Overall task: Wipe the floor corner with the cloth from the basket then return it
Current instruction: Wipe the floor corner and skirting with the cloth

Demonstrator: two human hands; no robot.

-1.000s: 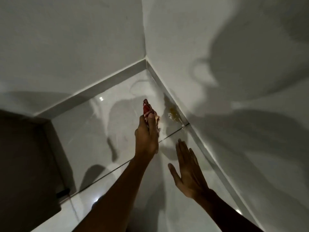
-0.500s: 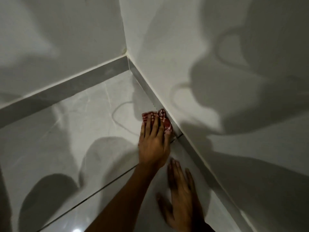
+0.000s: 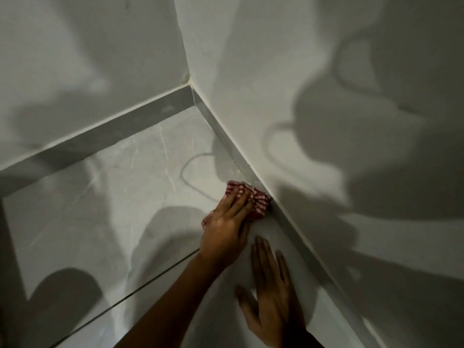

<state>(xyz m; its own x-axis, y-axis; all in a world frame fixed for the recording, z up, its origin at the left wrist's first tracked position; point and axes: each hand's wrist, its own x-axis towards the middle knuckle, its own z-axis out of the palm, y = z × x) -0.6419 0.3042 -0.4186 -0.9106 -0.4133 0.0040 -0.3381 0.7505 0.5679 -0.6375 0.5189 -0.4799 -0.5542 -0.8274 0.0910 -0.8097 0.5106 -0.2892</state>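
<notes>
A red-and-white checked cloth lies bunched on the pale glossy floor, pushed against the skirting of the right wall. My left hand rests on top of it, fingers stretched flat over the fabric, pressing it down. The arm comes in from the lower left. My right hand lies flat on the floor just behind and to the right, palm down, fingers apart, holding nothing. The floor corner, where the two walls meet, is farther back than the cloth. No basket is in view.
Two white walls with grey skirting close the space at the back and on the right. A dark tile joint crosses the floor under my left forearm. Heavy shadows fall on floor and walls. A dark edge stands at the far left.
My left hand brought the cloth down from the air onto the floor and pressed it against the right skirting. My right hand dropped flat onto the floor. The view has moved closer to the corner.
</notes>
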